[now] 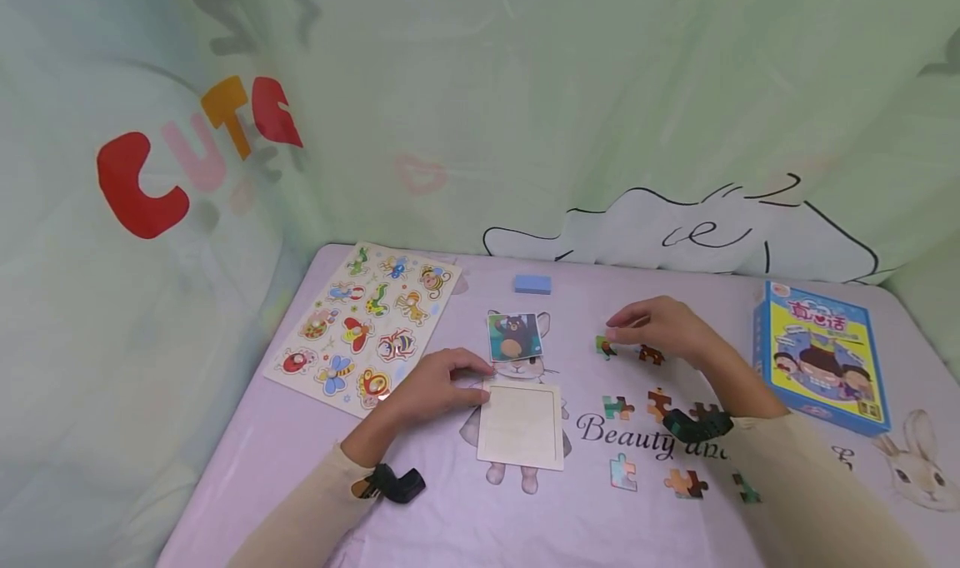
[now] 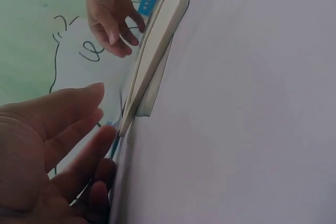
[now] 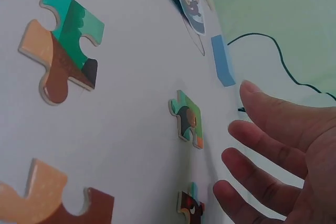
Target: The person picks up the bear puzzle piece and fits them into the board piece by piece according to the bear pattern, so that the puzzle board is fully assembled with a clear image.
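My left hand [image 1: 442, 385] is at the upper left corner of a pale square puzzle tray [image 1: 521, 426], fingers loosely bent. In the left wrist view, thumb and fingers [image 2: 79, 166] stand apart with nothing between them. Just beyond the tray lies a picture card of a black bear [image 1: 514, 338]. Over a green and dark puzzle piece [image 1: 604, 347] hovers my right hand [image 1: 663, 331]. The right wrist view shows that piece [image 3: 187, 119] lying apart from the spread fingers. A brown puzzle piece [image 1: 651, 355] sits beside it, partly under the hand.
Several loose puzzle pieces, among them a light blue one [image 1: 623, 473] and an orange-brown one [image 1: 686, 484], lie at the right. A blue block [image 1: 532, 285] is at the back. An insect-picture board [image 1: 315, 335] lies left; a blue and yellow box [image 1: 821, 356] lies right.
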Motion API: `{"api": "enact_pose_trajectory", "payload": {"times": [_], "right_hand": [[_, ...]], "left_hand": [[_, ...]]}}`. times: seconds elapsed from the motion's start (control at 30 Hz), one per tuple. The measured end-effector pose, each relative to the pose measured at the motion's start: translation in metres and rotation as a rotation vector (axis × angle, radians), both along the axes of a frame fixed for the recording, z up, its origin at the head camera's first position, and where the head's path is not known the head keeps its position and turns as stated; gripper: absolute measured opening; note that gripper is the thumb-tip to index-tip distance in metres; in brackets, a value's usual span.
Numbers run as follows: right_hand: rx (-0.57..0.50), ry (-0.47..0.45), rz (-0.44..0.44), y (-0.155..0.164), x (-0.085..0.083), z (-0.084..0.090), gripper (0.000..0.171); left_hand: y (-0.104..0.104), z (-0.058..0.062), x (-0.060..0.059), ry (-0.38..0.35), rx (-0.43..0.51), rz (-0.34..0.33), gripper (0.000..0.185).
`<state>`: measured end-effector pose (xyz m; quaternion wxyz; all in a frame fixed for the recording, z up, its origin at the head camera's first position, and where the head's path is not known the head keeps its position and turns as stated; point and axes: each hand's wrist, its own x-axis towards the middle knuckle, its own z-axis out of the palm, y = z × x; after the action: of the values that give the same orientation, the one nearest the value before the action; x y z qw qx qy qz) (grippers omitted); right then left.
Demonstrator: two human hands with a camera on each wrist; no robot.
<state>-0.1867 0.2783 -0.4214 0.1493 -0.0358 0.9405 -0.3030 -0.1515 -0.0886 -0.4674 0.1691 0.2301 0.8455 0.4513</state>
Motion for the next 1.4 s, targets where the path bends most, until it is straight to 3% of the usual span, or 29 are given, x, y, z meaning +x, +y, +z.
{"api": "enact_pose_trajectory", "payload": {"times": [0.27, 0.5, 0.9, 1.4], "right_hand": [[-0.027, -0.047, 0.023, 0.001, -0.005, -0.005, 0.043], [-0.043, -0.058, 0.045, 0.003, -0.008, -0.011, 0.044], [0.018, -0.026, 0.051, 0.005, -0.011, -0.019, 0.041], [0.032, 0.006, 0.026, -0.001, -0.003, -0.016, 0.035]], "left_hand": [[-0.002, -0.008, -0.003, 0.109, -0.029, -0.060, 0.031], [-0.003, -0.009, -0.004, 0.125, -0.039, -0.082, 0.032], [-0.002, -0.006, -0.002, 0.149, -0.098, -0.128, 0.032], [0.000, -0.005, 0.000, 0.153, -0.130, -0.116, 0.032]]}}
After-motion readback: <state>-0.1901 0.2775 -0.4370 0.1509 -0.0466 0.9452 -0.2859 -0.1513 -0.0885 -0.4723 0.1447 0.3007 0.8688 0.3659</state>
